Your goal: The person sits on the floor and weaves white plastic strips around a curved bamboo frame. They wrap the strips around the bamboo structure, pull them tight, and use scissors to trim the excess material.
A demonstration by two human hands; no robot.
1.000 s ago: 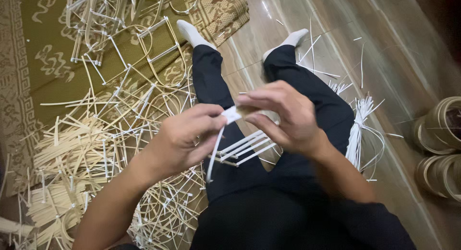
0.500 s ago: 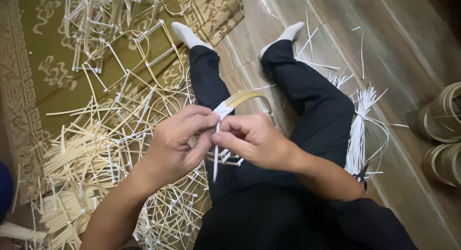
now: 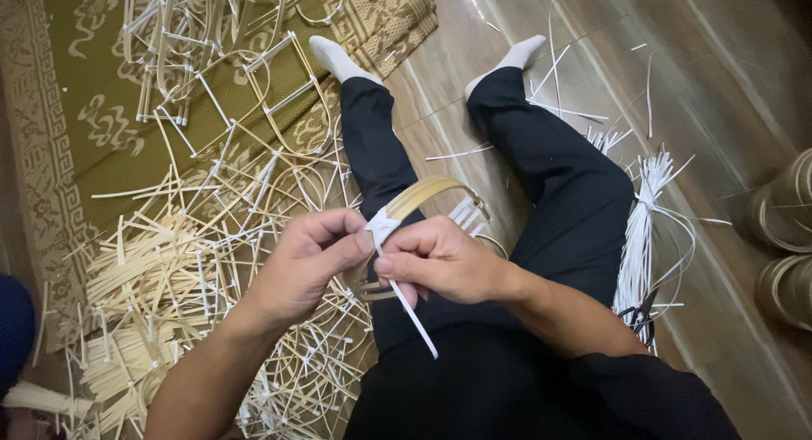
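since half a second ago the hands have dropped lower over the lap and the bamboo hoop has arched up beyond them. the left hand pinches the white strip against the hoop; the right hand, just beside, grips the strip, its tail running down toward the person.

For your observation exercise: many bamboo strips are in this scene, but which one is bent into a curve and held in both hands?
The curved bamboo strip arching over the lap, gripped by the left hand and right hand, with a white tie wrapped on it. The others lie loose on the mat.
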